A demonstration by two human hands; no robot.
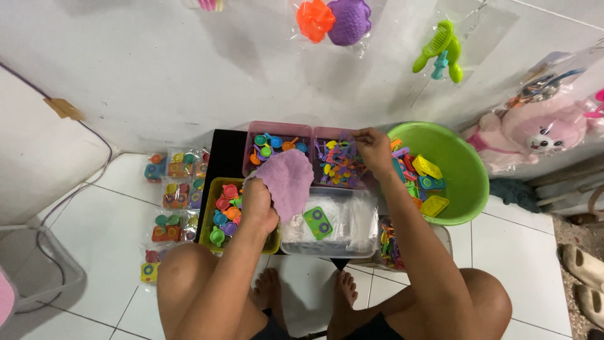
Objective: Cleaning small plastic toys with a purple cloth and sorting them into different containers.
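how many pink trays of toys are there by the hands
2. One pink tray sits behind the purple plate held by the left hand. The other pink tray is right beside it, under the right hand. More may be hidden beneath the arms.

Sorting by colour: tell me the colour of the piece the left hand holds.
Light purple piece, in the head view.

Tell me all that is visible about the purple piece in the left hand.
The purple piece looks like a thin, soft sheet, perhaps cloth or foam, pale lilac, with an uneven rounded edge. The left hand pinches its lower left edge and holds it up, spread nearly flat. It hangs over the pink bin and the clear bags, hiding part of both.
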